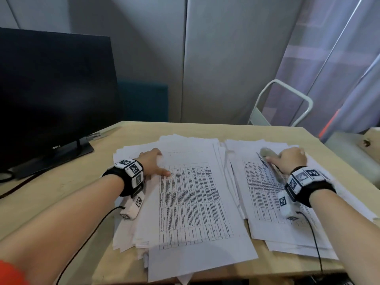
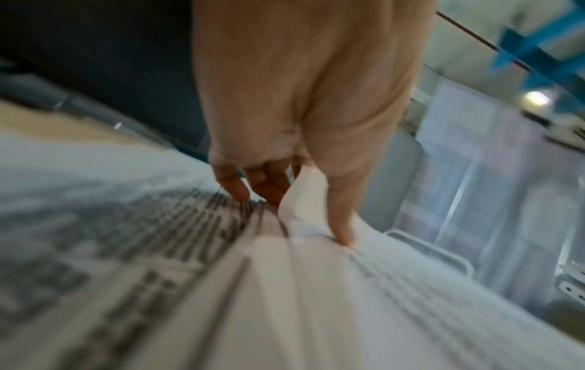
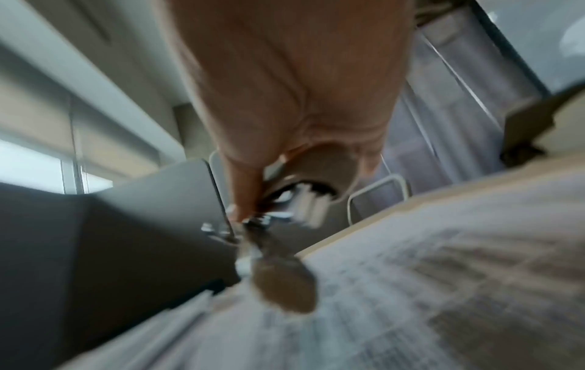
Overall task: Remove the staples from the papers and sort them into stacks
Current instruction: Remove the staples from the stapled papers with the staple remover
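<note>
Two stacks of printed table sheets lie on the wooden desk (image 1: 61, 194). My left hand (image 1: 154, 162) rests on the far left corner of the left stack (image 1: 195, 202). In the left wrist view its fingers (image 2: 240, 185) and thumb (image 2: 343, 225) pinch a lifted corner of the top sheet (image 2: 304, 200). My right hand (image 1: 287, 159) sits at the far end of the right stack (image 1: 261, 194) and grips a grey staple remover (image 1: 266, 153). In the blurred right wrist view the staple remover (image 3: 285, 285) points down at the paper, its metal parts showing near my fingers. No staple is visible.
A dark Dell monitor (image 1: 51, 95) stands at the left on its flat base (image 1: 80, 148). A white metal chair frame (image 1: 287, 95) stands behind the desk's far edge. A grey box (image 1: 345, 145) sits off the right side. Wrist cables trail over the front edge.
</note>
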`<state>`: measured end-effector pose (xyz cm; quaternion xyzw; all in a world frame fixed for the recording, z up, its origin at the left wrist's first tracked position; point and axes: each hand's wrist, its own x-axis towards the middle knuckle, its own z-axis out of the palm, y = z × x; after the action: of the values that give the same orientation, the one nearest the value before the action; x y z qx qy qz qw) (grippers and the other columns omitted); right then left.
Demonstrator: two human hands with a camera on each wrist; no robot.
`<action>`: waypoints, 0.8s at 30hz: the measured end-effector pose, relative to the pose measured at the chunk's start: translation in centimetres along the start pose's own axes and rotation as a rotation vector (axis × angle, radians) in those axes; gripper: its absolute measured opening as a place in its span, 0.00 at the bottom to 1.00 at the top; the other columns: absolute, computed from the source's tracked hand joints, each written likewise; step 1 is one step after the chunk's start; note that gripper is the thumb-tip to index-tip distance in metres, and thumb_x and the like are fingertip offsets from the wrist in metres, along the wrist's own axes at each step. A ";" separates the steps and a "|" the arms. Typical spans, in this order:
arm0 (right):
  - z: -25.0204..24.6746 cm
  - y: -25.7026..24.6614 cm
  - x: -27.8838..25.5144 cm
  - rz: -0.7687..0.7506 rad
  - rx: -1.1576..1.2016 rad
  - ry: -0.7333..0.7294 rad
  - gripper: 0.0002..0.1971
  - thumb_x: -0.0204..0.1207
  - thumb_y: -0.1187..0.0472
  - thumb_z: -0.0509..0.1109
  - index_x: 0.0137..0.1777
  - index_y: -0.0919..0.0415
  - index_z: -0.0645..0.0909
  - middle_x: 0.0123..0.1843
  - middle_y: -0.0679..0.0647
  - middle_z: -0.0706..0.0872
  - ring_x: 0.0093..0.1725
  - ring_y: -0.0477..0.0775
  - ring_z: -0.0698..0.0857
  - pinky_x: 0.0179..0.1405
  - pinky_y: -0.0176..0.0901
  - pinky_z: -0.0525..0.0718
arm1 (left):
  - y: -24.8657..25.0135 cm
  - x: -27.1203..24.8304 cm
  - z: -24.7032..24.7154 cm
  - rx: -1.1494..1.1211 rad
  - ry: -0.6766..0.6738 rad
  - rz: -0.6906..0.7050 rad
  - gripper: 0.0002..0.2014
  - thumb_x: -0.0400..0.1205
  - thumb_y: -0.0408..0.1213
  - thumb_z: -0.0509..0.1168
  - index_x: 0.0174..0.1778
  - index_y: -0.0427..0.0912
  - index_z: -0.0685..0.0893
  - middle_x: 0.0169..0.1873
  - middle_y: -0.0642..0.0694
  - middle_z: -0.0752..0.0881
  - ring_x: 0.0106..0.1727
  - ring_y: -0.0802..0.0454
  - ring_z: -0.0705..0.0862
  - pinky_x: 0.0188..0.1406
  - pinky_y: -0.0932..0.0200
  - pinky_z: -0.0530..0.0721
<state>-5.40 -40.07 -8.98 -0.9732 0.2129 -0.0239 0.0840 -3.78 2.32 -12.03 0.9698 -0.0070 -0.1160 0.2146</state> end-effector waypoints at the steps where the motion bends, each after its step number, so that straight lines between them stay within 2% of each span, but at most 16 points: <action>1: -0.2 -1.0 -0.8 -0.070 0.212 -0.011 0.32 0.71 0.30 0.67 0.38 0.64 0.86 0.41 0.64 0.88 0.48 0.64 0.86 0.45 0.48 0.80 | 0.2 -0.1 -0.1 -0.107 0.034 0.006 0.33 0.71 0.49 0.78 0.68 0.42 0.75 0.63 0.41 0.82 0.58 0.42 0.82 0.59 0.49 0.81; 2: -0.4 -2.3 -1.9 -0.138 0.476 -0.091 0.27 0.74 0.36 0.71 0.33 0.64 0.83 0.31 0.60 0.85 0.34 0.60 0.83 0.32 0.43 0.77 | 0.4 -0.1 -0.1 -0.215 0.095 0.006 0.23 0.76 0.42 0.74 0.64 0.40 0.78 0.62 0.38 0.84 0.55 0.41 0.83 0.56 0.50 0.83; 3: -0.5 -3.6 -3.0 -0.188 0.693 -0.199 0.25 0.74 0.40 0.72 0.31 0.63 0.80 0.25 0.56 0.80 0.25 0.56 0.77 0.24 0.40 0.71 | 0.7 -0.2 -0.1 -0.331 0.160 0.009 0.17 0.79 0.39 0.70 0.63 0.39 0.79 0.61 0.36 0.84 0.55 0.40 0.84 0.56 0.49 0.83; 4: -0.5 -4.8 -3.8 -0.237 0.827 -0.295 0.24 0.72 0.40 0.73 0.31 0.63 0.78 0.23 0.55 0.76 0.22 0.53 0.72 0.22 0.39 0.66 | 1.0 -0.2 -0.1 -0.464 0.219 0.000 0.17 0.82 0.38 0.67 0.65 0.38 0.79 0.62 0.37 0.84 0.58 0.39 0.84 0.58 0.47 0.82; 5: -0.2 -6.0 -4.5 -0.281 0.915 -0.386 0.26 0.68 0.38 0.73 0.33 0.64 0.78 0.24 0.56 0.75 0.22 0.52 0.69 0.22 0.39 0.63 | 1.6 -0.4 -0.4 -0.587 0.279 -0.005 0.18 0.83 0.40 0.65 0.68 0.38 0.78 0.63 0.40 0.83 0.61 0.41 0.82 0.61 0.47 0.81; 7: 0.5 -7.9 -5.1 -0.364 1.019 -0.520 0.32 0.62 0.33 0.78 0.41 0.66 0.80 0.28 0.58 0.76 0.24 0.50 0.71 0.25 0.40 0.63 | 2.7 -0.3 -1.1 -0.792 0.419 -0.011 0.21 0.85 0.43 0.62 0.72 0.36 0.73 0.63 0.47 0.79 0.64 0.48 0.78 0.65 0.49 0.76; 9: 0.8 -9.7 -5.8 -0.387 1.080 -0.630 0.28 0.63 0.40 0.81 0.44 0.65 0.81 0.30 0.55 0.82 0.26 0.50 0.78 0.27 0.40 0.72 | 3.8 0.1 -1.9 -1.041 0.480 -0.014 0.19 0.86 0.41 0.61 0.71 0.35 0.73 0.62 0.48 0.78 0.62 0.49 0.78 0.65 0.52 0.76; 10: 0.9 -10.5 -6.1 -0.404 1.102 -0.677 0.25 0.65 0.44 0.81 0.46 0.65 0.81 0.32 0.55 0.84 0.28 0.50 0.81 0.30 0.40 0.77 | 4.1 0.6 -2.2 -1.117 0.482 -0.003 0.18 0.86 0.39 0.61 0.69 0.36 0.74 0.62 0.46 0.81 0.62 0.46 0.81 0.66 0.48 0.79; 12: 1.0 -11.9 -6.8 -0.379 1.148 -0.635 0.17 0.72 0.52 0.76 0.45 0.67 0.81 0.29 0.53 0.86 0.26 0.48 0.83 0.28 0.37 0.80 | 4.2 1.7 -2.4 -1.008 0.488 -0.035 0.16 0.85 0.37 0.60 0.67 0.36 0.75 0.61 0.38 0.83 0.61 0.38 0.83 0.62 0.47 0.81; 13: 1.1 -12.1 -6.6 -0.317 1.167 -0.559 0.12 0.77 0.58 0.74 0.41 0.68 0.80 0.23 0.50 0.84 0.21 0.44 0.81 0.22 0.33 0.78 | 4.1 1.8 -2.5 -0.860 0.465 -0.095 0.18 0.84 0.38 0.60 0.68 0.35 0.73 0.62 0.35 0.81 0.62 0.36 0.81 0.60 0.50 0.80; 14: 1.3 -11.9 -6.1 -0.245 1.173 -0.481 0.12 0.80 0.62 0.72 0.37 0.68 0.78 0.19 0.48 0.81 0.17 0.42 0.79 0.18 0.30 0.74 | 3.5 2.2 -2.3 -0.687 0.409 -0.171 0.22 0.84 0.42 0.63 0.71 0.34 0.70 0.65 0.34 0.78 0.64 0.35 0.79 0.60 0.50 0.79; 16: 1.4 -10.6 -4.5 -0.133 0.998 -0.327 0.18 0.78 0.57 0.75 0.31 0.66 0.77 0.17 0.50 0.78 0.18 0.46 0.78 0.20 0.32 0.72 | 2.0 2.2 -1.5 -0.353 0.195 -0.306 0.40 0.78 0.51 0.71 0.77 0.32 0.60 0.71 0.32 0.74 0.69 0.34 0.77 0.65 0.46 0.78; 17: 1.5 -9.5 -3.4 -0.106 0.815 -0.258 0.21 0.75 0.50 0.77 0.30 0.65 0.78 0.20 0.52 0.78 0.22 0.50 0.78 0.23 0.37 0.72 | 1.4 1.9 -1.1 -0.243 0.110 -0.339 0.46 0.74 0.54 0.74 0.77 0.30 0.59 0.70 0.32 0.74 0.69 0.35 0.77 0.65 0.46 0.79; 18: 1.4 -8.2 -2.3 -0.084 0.633 -0.196 0.23 0.72 0.45 0.78 0.30 0.64 0.78 0.24 0.55 0.78 0.25 0.53 0.77 0.24 0.41 0.70 | 1.0 1.6 -0.8 -0.183 0.065 -0.335 0.48 0.72 0.56 0.75 0.76 0.29 0.61 0.68 0.33 0.77 0.67 0.36 0.79 0.63 0.48 0.80; 21: 1.0 -4.1 -0.6 -0.019 0.300 -0.119 0.27 0.69 0.40 0.78 0.35 0.67 0.80 0.32 0.61 0.81 0.32 0.59 0.78 0.25 0.40 0.67 | 0.8 0.8 -0.5 -0.165 0.057 -0.267 0.35 0.74 0.52 0.76 0.66 0.29 0.74 0.62 0.36 0.83 0.62 0.39 0.82 0.56 0.52 0.81; 24: 0.5 -1.1 -0.2 0.045 0.076 -0.119 0.29 0.72 0.40 0.76 0.28 0.65 0.74 0.27 0.57 0.76 0.28 0.54 0.75 0.23 0.40 0.64 | 1.8 -0.8 -0.2 -0.210 0.040 -0.223 0.33 0.75 0.45 0.77 0.69 0.30 0.73 0.67 0.36 0.79 0.67 0.39 0.79 0.58 0.53 0.77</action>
<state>-5.07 -38.94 -9.30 -0.9639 0.2285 0.0277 0.1339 -4.48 0.88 -10.89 0.9388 0.1172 -0.1199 0.3009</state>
